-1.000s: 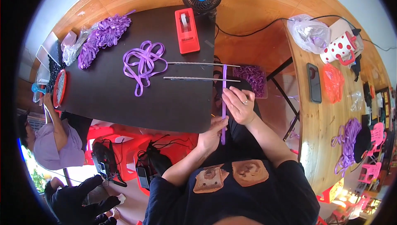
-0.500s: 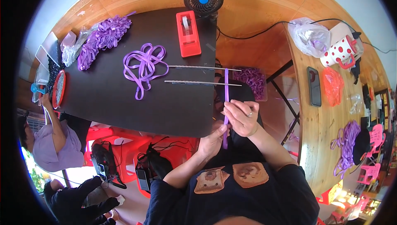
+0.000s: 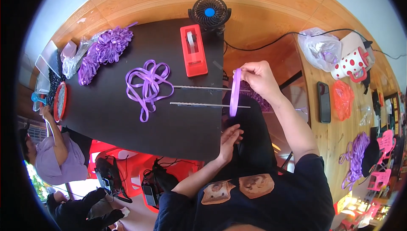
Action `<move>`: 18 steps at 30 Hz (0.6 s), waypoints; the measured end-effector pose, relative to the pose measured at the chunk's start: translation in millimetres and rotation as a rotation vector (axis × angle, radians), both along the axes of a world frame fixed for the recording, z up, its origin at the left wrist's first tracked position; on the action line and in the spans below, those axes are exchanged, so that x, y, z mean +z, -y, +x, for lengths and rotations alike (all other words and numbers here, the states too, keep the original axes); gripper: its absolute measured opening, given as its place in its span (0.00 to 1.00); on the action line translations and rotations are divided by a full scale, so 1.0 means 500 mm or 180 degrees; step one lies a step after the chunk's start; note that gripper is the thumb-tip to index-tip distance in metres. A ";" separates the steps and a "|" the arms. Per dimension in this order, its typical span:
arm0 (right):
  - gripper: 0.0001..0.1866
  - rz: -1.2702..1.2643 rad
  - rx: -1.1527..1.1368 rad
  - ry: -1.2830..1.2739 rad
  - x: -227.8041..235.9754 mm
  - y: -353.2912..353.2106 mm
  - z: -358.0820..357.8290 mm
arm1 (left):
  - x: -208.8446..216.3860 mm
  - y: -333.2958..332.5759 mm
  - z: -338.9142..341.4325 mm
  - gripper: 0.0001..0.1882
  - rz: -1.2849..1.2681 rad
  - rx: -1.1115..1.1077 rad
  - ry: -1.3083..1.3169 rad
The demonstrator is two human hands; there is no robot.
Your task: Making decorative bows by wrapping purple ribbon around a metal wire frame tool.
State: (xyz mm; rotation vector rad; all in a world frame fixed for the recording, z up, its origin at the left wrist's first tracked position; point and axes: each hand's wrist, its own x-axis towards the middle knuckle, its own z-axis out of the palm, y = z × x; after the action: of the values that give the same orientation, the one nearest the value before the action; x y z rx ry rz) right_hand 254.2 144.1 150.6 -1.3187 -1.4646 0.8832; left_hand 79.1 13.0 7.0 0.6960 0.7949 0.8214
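My right hand [image 3: 260, 78] pinches the upper end of a purple ribbon [image 3: 234, 99] just beyond the far metal rod. The ribbon hangs over the ends of two thin twisted rods, the far rod [image 3: 199, 88] and the near rod [image 3: 199, 104], which stick out past the table's right edge. Its lower end is blurred. My left hand [image 3: 229, 144] is below that end, fingers stretched out and holding nothing. A loose heap of purple ribbon [image 3: 148, 89] lies at the rods' left ends.
On the dark table [image 3: 178, 142] are a red tape dispenser [image 3: 195, 55], a small black fan [image 3: 209, 12] and a bundle of purple ribbon loops [image 3: 106, 48]. A phone [image 3: 324, 101] lies on the wooden table at right. Another person [image 3: 59, 154] sits at far left.
My right hand has moved up and away from me, pulling the ribbon's end past the far rod. My left hand has let go of the ribbon and opened.
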 end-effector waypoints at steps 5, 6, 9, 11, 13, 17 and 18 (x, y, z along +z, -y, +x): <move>0.07 -0.0959 0.0187 -0.1472 -0.053 -0.046 0.013 | 0.005 -0.057 0.057 0.18 0.0329 0.0261 -0.0406; 0.08 -0.1234 0.0158 -0.1684 -0.061 -0.051 0.014 | 0.010 -0.071 0.063 0.17 0.0547 0.0448 -0.0407; 0.07 -0.1584 0.0270 -0.1720 -0.104 -0.065 0.022 | 0.035 -0.114 0.086 0.16 0.1126 0.0779 -0.0409; 0.07 -0.1749 0.0235 -0.1746 -0.115 -0.068 0.018 | 0.043 -0.138 0.102 0.17 0.1703 0.1305 -0.0158; 0.07 -0.1834 0.0311 -0.1854 -0.122 -0.067 0.017 | 0.046 -0.154 0.109 0.18 0.1771 0.1244 -0.0247; 0.06 -0.1656 0.0290 -0.1930 -0.111 -0.065 0.011 | 0.041 -0.162 0.130 0.20 0.1587 0.1523 -0.0162; 0.06 -0.1658 0.0286 -0.1935 -0.103 -0.064 0.012 | 0.036 -0.164 0.133 0.20 0.1647 0.1649 -0.0041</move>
State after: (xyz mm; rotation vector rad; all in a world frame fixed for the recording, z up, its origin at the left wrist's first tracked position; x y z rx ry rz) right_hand 260.3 176.2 98.9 -1.1875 -0.8445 1.6338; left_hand 145.6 95.2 25.1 0.9667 0.7908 1.5261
